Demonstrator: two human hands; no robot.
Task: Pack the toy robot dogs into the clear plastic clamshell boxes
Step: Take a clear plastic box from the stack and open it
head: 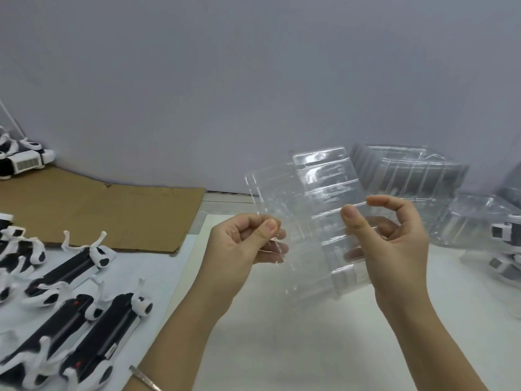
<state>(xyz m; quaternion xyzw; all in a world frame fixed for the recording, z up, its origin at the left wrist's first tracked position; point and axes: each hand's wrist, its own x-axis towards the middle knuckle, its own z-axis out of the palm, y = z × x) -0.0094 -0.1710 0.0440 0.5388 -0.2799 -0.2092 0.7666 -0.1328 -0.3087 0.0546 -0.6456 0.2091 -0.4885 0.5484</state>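
Note:
An open clear plastic clamshell box (315, 221) is held up in the air in front of me. My left hand (245, 246) pinches the edge of its flat left flap between thumb and fingers. My right hand (394, 238) grips the deeper ribbed half, thumb in front and fingers curled behind it. Several black-and-white toy robot dogs (70, 314) lie on their backs on a white sheet at the lower left. Nothing is inside the held box.
A stack of empty clamshell boxes (408, 176) stands at the back right. Packed boxes with dogs (504, 244) sit at the right edge. Brown cardboard (112, 213) lies at the back left, with more dogs (22, 159) by the grey wall.

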